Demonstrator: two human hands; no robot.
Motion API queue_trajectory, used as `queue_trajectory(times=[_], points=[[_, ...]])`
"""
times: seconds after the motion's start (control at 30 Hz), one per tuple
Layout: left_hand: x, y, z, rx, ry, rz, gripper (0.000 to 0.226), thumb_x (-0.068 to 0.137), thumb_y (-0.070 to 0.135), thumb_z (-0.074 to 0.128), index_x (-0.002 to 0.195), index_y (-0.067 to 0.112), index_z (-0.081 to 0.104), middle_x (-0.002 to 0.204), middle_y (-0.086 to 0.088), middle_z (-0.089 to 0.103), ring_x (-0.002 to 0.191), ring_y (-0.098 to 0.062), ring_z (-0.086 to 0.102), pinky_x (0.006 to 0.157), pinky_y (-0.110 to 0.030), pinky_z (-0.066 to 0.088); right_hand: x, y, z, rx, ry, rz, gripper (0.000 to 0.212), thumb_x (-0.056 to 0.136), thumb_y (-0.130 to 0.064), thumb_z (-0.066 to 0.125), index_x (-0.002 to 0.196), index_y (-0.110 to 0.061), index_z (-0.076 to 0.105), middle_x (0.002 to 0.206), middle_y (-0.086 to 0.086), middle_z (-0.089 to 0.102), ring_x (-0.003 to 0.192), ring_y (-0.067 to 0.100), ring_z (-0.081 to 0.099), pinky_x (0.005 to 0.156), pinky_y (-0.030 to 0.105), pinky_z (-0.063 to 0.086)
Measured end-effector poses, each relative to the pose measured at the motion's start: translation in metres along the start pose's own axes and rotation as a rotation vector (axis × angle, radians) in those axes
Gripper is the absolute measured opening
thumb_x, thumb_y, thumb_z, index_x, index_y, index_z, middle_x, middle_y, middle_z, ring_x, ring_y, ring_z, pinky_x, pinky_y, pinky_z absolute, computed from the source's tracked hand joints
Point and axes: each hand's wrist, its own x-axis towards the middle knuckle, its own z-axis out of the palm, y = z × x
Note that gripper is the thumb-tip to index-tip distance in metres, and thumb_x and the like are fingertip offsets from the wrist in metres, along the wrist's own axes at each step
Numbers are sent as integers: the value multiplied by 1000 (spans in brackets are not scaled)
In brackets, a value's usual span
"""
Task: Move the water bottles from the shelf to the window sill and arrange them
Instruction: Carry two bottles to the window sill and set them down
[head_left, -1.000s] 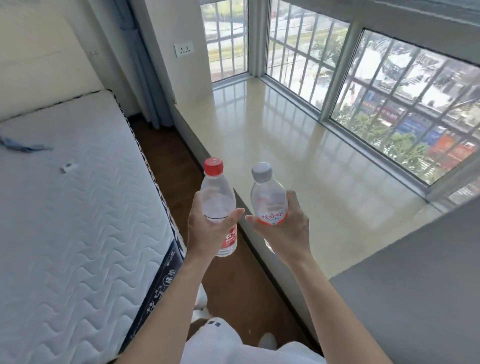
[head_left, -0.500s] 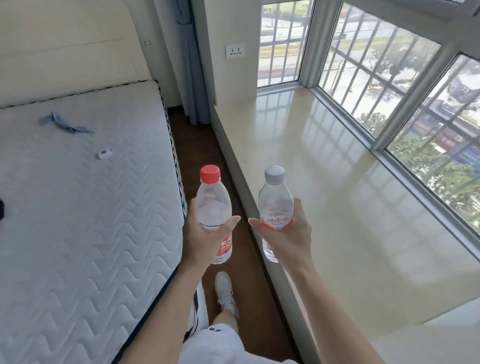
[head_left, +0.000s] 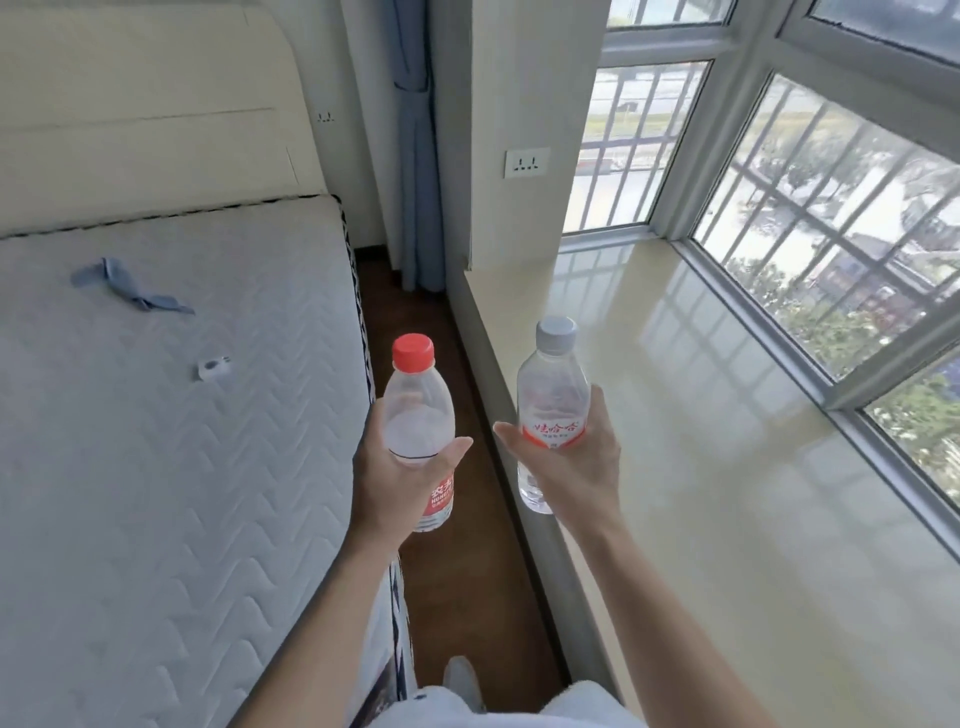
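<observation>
bottle labels (head_left: 556, 430) partly covered by fingers, fine print unreadable

- Two clear plastic water bottles: one red-capped bottle (head_left: 420, 415), one grey-capped bottle (head_left: 554, 395)
- Two bare hands: left hand (head_left: 395, 480), right hand (head_left: 576, 467)
- One white quilted mattress (head_left: 156, 441)
- One glossy cream window sill (head_left: 727, 441)
- Two white wall sockets: one (head_left: 527, 163), another (head_left: 325, 117)

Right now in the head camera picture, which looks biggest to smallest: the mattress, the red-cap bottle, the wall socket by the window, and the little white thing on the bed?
1. mattress
2. red-cap bottle, though it is much nearer the camera
3. wall socket
4. little white thing, looks only slightly smaller than the socket, and it lies nearer, so that order is unsure
</observation>
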Motion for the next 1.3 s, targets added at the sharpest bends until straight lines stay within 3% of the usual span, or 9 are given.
queue_trajectory(times=[0.1, 0.27, 0.4, 0.67, 0.77, 0.93, 1.03, 1.13, 1.3], points=[[40, -8, 2, -5, 5, -21, 71, 68, 28, 87, 121, 39, 41, 106, 35, 44, 100, 28, 44, 72, 9, 32, 34, -2, 23, -6, -6, -2, 55, 64, -32, 92, 102, -28, 53, 87, -14, 64, 79, 3, 65, 69, 21, 54], [102, -26, 7, -20, 9, -59, 67, 67, 23, 89, 110, 44, 42, 102, 30, 49, 98, 26, 46, 70, 9, 34, 91, 2, 60, 2, -25, 9, 54, 64, -31, 92, 101, -30, 53, 86, -14, 64, 80, 1, 65, 64, 11, 50], [157, -43, 11, -17, 17, -95, 65, 60, 44, 83, 110, 49, 42, 103, 31, 51, 100, 22, 48, 72, 4, 35, 140, 5, 92, 9, -44, 18, 52, 64, -28, 93, 99, -28, 54, 85, -12, 64, 78, -1, 64, 63, 10, 48], [300, -72, 42, 23, 36, -90, 63, 63, 47, 82, 110, 52, 41, 105, 31, 51, 104, 19, 48, 70, 5, 37, 283, 3, 156, 22, -71, -12, 57, 63, -28, 93, 105, -30, 55, 92, -13, 65, 84, -3, 63, 67, 12, 50], [364, -78, 61, 27, 28, -85, 67, 67, 35, 88, 116, 45, 43, 107, 30, 51, 103, 21, 48, 71, 7, 37, 346, -2, 177, 34, -76, -45, 59, 63, -27, 93, 106, -38, 53, 95, -15, 64, 89, -4, 63, 70, 9, 50], [460, -77, 93, -1, 15, -112, 73, 68, 32, 87, 127, 36, 44, 107, 30, 50, 101, 17, 51, 75, 1, 38, 440, -11, 200, 58, -77, -67, 63, 64, -28, 93, 114, -32, 55, 99, -16, 67, 93, -1, 65, 74, 11, 52], [496, -76, 112, 2, -16, -94, 71, 65, 43, 86, 121, 43, 43, 106, 29, 51, 102, 15, 51, 73, -1, 39, 476, -12, 206, 74, -70, -64, 63, 64, -27, 93, 115, -30, 56, 99, -17, 67, 94, -2, 65, 73, 9, 51], [525, -76, 132, -1, -60, -59, 65, 63, 43, 85, 111, 51, 43, 102, 36, 54, 103, 19, 50, 73, 1, 41, 505, -9, 207, 76, -63, -37, 67, 63, -30, 93, 118, -28, 56, 101, -14, 67, 95, 4, 66, 77, 18, 55], [571, -73, 175, -82, -218, -38, 63, 64, 47, 84, 113, 47, 45, 103, 45, 53, 104, 15, 53, 77, -1, 44, 546, 0, 194, 92, 27, 22, 64, 63, -24, 94, 115, -25, 56, 96, -14, 67, 91, 5, 67, 73, 17, 54]])
